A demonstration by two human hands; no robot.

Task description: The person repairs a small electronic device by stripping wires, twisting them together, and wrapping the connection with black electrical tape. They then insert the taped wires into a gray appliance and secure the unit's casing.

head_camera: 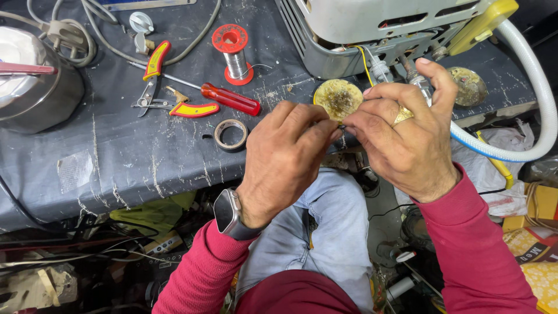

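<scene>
My left hand [289,160] and my right hand [404,131] meet at the front edge of a dark workbench [133,157], fingertips pinched together on something small that the fingers hide. Just behind them lies a round, dirty yellow disc [338,97]. A yellow wire [364,61] runs from a grey metal appliance [360,35] down towards my right fingers. My left wrist wears a watch [228,214], my right hand a ring.
On the bench lie a roll of tape [231,134], a red-handled screwdriver [229,97], red-and-yellow pliers [160,87], a red solder spool [232,52] and a steel pot [35,81]. A white hose [535,99] curves at the right. Cables and clutter fill the floor.
</scene>
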